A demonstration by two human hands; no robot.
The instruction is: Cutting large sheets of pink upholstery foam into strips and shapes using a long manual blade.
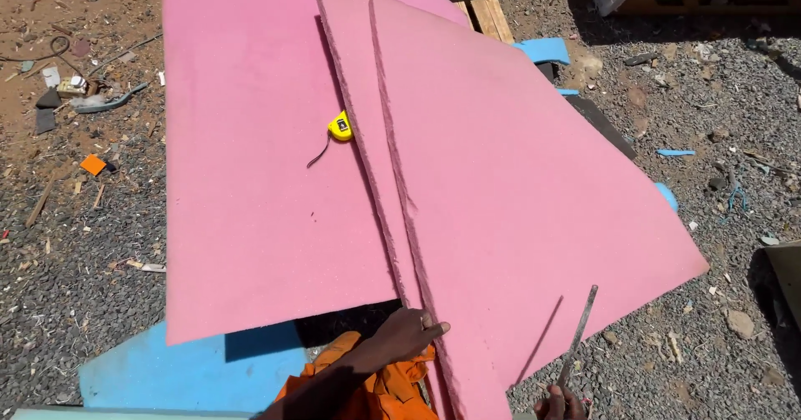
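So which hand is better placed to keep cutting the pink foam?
Probably the right hand: it grips the blade beside the foam, tip raised. The left hand lies flat on the narrow strip, holding no tool.

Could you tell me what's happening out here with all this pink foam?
A person in orange sleeves is working over large pink foam sheets laid outdoors on gravel. The left hand rests on the near end of a narrow cut strip with ragged edges, between two bigger pieces. The right hand holds a thin metal blade upright, clear of the foam. A yellow tape measure lies on the left sheet.
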